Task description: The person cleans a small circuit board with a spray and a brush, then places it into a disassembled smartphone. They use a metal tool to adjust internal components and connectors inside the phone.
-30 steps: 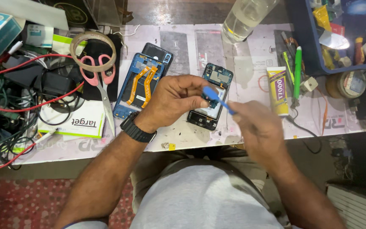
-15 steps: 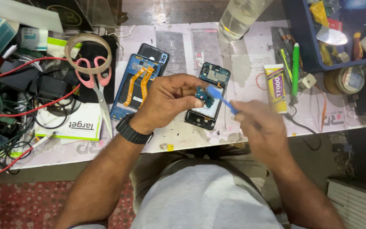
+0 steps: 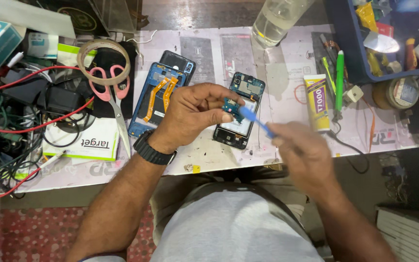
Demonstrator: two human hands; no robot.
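- Since the earlier frame, our right hand has drawn back slightly toward us, blurred.
- Our left hand pinches a small circuit board, grip clamped on it, above the opened phone on the tabletop.
- Right grip is closed around a blue pry tool, its tip touching the board.
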